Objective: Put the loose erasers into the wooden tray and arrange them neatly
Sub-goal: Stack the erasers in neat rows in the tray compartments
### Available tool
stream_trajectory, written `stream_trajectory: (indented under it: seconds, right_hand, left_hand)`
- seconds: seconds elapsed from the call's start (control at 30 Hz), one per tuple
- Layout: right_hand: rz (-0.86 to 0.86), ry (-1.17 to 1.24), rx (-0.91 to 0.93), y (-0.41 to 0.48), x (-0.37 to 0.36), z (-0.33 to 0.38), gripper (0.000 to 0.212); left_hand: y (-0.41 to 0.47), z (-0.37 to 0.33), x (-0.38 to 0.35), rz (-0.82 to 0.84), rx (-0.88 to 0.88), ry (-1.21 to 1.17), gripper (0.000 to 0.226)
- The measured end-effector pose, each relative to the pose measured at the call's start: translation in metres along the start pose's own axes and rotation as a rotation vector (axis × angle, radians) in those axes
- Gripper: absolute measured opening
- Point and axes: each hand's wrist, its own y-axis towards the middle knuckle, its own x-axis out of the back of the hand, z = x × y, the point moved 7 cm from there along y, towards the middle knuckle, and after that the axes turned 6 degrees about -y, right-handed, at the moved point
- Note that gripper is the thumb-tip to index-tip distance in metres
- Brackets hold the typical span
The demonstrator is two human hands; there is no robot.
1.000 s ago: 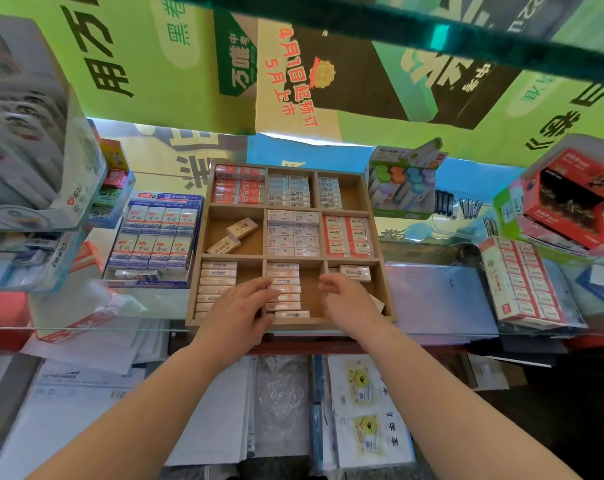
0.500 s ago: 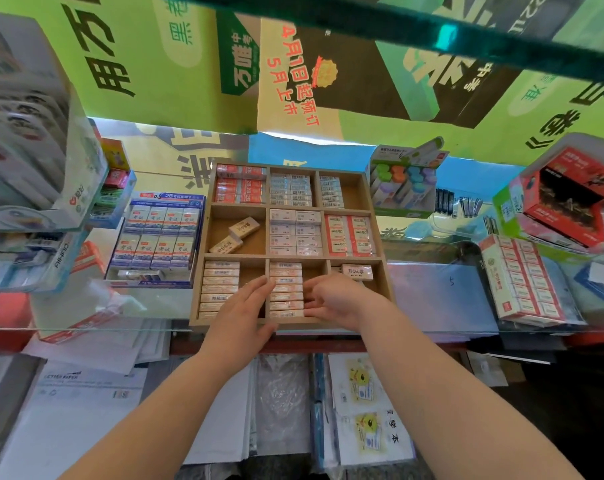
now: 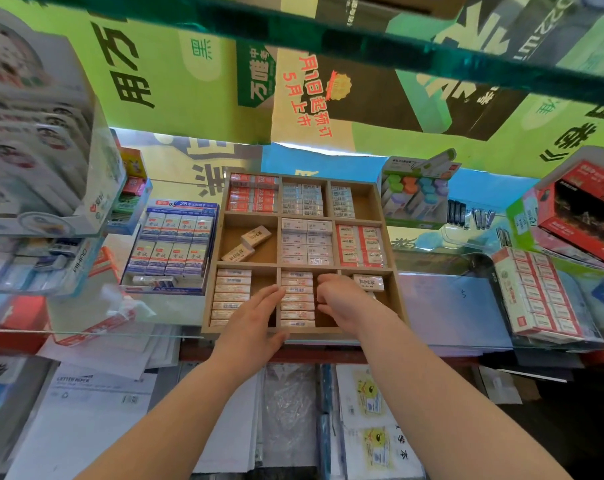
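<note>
A wooden tray [image 3: 396,271] with nine compartments sits on a glass counter. Most compartments hold rows of wrapped erasers. In the front middle compartment stands a neat column of erasers [image 3: 296,298]. My left hand [image 3: 255,322] lies flat against the left side of that column, fingers together. My right hand [image 3: 340,301] presses its right side, fingers curled. Two loose erasers [image 3: 248,244] lie askew in the middle left compartment. Another eraser [image 3: 369,282] lies in the front right compartment, beyond my right hand.
A blue box of 2B erasers [image 3: 172,245] stands left of the tray. A red-and-white eraser box [image 3: 536,292] lies to the right. A box of highlighters [image 3: 415,192] stands behind the tray. Papers lie under the glass edge [image 3: 86,332].
My right hand has moved left from the front right compartment to the middle column. My left hand has slid up beside that column. The loose erasers have stayed put.
</note>
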Motion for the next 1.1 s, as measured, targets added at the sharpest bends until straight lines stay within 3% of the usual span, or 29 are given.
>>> stream_trajectory:
  seconds: [0.1,0.23,0.37,0.5,0.6,0.7,0.9,1.1]
  right_hand:
    - [0.017,-0.039,0.030,0.003,-0.010,0.008,0.038]
    - [0.026,0.007,0.015,0.003,-0.006,0.006,0.024]
    - [0.003,-0.015,0.077,0.004,-0.002,0.006,0.027]
    - [-0.018,-0.135,0.144,0.001,-0.005,0.009,0.043]
    - [-0.217,-0.254,0.372,-0.011,0.013,0.018,0.039]
    - [-0.437,-0.611,0.584,-0.025,0.029,0.018,0.033]
    - [-0.321,-0.708,0.528,-0.019,0.036,-0.018,0.041]
    - [-0.321,-0.656,0.524,-0.015,0.038,-0.021,0.042]
  left_hand:
    - [0.000,0.002,0.000,-0.003,0.011,0.001,0.067]
    - [0.000,0.003,0.000,-0.007,0.011,0.001,0.067]
    - [0.000,0.002,0.001,-0.033,0.018,-0.018,0.067]
    - [-0.002,0.000,0.003,-0.031,0.008,-0.043,0.067]
    - [-0.003,-0.001,0.011,-0.073,0.012,-0.104,0.062]
    - [0.006,-0.003,0.032,-0.184,0.017,-0.043,0.045]
    - [0.045,-0.006,0.059,-0.221,0.064,0.093,0.039]
    - [0.091,-0.003,0.064,-0.212,0.108,0.195,0.042]
